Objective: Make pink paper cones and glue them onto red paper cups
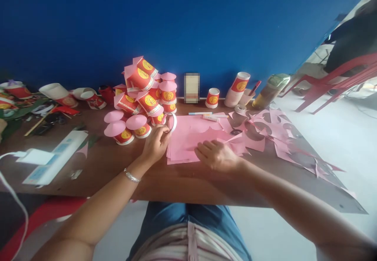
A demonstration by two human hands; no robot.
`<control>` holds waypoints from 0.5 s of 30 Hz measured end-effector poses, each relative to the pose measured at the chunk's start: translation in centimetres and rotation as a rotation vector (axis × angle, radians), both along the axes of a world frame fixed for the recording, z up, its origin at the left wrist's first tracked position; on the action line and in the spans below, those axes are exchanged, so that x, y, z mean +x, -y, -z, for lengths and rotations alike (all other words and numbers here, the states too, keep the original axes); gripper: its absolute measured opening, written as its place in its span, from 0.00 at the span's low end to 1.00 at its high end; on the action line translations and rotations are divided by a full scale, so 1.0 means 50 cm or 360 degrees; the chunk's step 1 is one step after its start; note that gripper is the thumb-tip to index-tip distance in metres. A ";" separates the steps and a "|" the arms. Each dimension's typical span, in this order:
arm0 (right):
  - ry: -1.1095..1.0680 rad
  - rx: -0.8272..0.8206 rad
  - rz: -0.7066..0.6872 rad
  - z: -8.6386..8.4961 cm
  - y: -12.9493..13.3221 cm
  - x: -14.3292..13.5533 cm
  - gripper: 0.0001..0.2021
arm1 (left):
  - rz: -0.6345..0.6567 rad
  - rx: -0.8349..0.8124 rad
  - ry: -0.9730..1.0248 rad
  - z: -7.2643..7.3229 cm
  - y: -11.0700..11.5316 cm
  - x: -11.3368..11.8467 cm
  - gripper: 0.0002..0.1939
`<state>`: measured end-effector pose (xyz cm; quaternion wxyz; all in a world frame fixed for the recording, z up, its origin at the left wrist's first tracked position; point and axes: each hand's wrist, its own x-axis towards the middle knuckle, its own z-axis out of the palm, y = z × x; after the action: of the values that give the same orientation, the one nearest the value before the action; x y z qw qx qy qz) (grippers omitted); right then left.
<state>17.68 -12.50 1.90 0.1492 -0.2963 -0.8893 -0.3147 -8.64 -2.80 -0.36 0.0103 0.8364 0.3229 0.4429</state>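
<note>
A brown table [108, 174] carries a white power strip [59, 157] at left, decorated paper cups [143, 100] at far left of centre, pink paper sheets [182, 139] mid-table, and pink scraps [277, 129] at right.

- You have two hands: one left hand [157, 143], one right hand [219, 156]
- You wear one bracelet [131, 176]
- Two tape rolls [173, 123]
- One power strip [55, 159], one charger [37, 156]
- One red chair [338, 78]
- Two or three loose pens [210, 117] — you can't tell exactly
- Over ten piled cups [149, 101] — overlap hides your exact count
</note>
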 end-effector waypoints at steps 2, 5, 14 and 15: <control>0.0126 -0.0044 -0.0049 0.033 0.013 -0.006 0.11 | 0.0034 -0.0007 -0.0022 0.002 0.001 0.001 0.01; 0.0164 0.0057 -0.0110 0.027 0.022 -0.003 0.09 | 0.0079 -0.0043 -0.0058 0.004 0.004 0.003 0.01; 0.0023 0.0125 -0.0217 -0.008 -0.017 -0.023 0.08 | -0.0003 -0.0071 -0.0046 0.000 0.005 0.002 0.01; 0.0036 0.0072 -0.0247 0.007 -0.019 -0.026 0.08 | -0.0008 -0.0072 -0.0052 0.001 0.004 0.002 0.01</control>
<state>16.37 -11.55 1.55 0.1696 -0.2195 -0.9039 -0.3257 -8.56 -3.02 -0.40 0.0229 0.8423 0.3350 0.4217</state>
